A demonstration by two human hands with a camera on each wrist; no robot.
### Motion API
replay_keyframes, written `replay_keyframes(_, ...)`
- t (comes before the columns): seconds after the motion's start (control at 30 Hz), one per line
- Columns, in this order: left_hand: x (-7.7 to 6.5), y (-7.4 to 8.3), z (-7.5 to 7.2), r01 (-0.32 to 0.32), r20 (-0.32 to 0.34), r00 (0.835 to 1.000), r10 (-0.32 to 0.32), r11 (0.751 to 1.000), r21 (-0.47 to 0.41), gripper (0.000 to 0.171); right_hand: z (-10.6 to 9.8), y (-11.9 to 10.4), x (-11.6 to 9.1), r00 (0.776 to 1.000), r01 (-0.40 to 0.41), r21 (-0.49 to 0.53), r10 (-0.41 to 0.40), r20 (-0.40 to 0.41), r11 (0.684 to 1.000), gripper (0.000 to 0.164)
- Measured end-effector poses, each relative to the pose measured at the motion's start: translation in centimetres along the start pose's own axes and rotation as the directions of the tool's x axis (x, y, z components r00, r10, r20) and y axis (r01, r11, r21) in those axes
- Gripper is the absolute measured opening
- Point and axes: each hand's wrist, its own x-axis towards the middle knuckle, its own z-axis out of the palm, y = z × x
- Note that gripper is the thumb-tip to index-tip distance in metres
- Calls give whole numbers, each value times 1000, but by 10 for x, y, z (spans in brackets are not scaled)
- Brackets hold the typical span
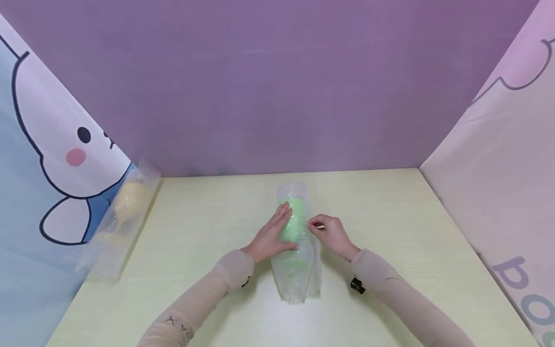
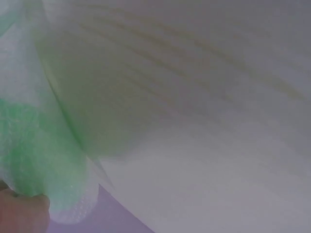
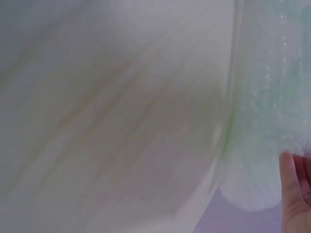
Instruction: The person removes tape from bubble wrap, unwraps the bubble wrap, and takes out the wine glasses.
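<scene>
A green object (image 1: 297, 222) lies lengthwise on the table inside bubble wrap (image 1: 291, 284); the film hides what kind of object it is. My left hand (image 1: 270, 237) rests on the left side of the roll, fingers extended over the green part and thumb spread toward me. On the right side, my right hand (image 1: 335, 237) pinches the edge of the wrap between thumb and fingertips. A loose flap of film hangs beside the roll's near end. The right wrist view shows the fingertips (image 3: 287, 160) right at the film, with green showing through.
Another bubble-wrapped bundle (image 1: 131, 200) with a yellow object inside leans along the table's left edge. The pale table (image 1: 381, 299) is bounded by a purple panel (image 1: 277, 96) at the back and printed cloth panels at both sides.
</scene>
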Motion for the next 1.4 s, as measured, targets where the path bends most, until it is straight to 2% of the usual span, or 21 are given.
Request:
replay_keyframes(0.23, 2, 3, -2, 6, 24, 1000, -6, 1000, 14, 103, -10, 1, -5, 999, -39, -11, 39, 1, 999, 14)
replay_keyframes(0.47, 4, 2, -2, 14, 22, 1000, -14, 1000, 21, 103, -23, 9, -12, 994, -109, -60, 110, 20, 992, 27)
replay_keyframes(0.7, 3, 3, -3, 26, 31, 999, -27, 1000, 17, 103, -31, 22, -18, 972, -212, -67, 218, 93, 975, 37)
replay_keyframes(0.93, 1, 5, -5, 20, 15, 1000, -20, 1000, -3, 102, -39, 22, -24, 954, -250, -173, 274, 126, 953, 45)
replay_keyframes(1.07, 1, 5, -6, 26, 16, 1000, -26, 1000, -9, 102, -41, 20, -24, 959, -207, -282, 251, 131, 937, 44)
replay_keyframes(1.2, 0, 4, -6, 35, 26, 999, -34, 999, -15, 102, -40, 20, -23, 973, -108, -402, 180, 146, 909, 46)
replay_keyframes(1.3, -1, 5, -6, 39, 26, 999, -38, 999, -25, 102, -37, 18, -22, 975, -17, -452, 115, 191, 892, 43)
replay_keyframes(1.4, -1, 5, -6, 43, 26, 999, -43, 999, -22, 103, -35, 15, -20, 967, 62, -470, 64, 248, 880, 40)
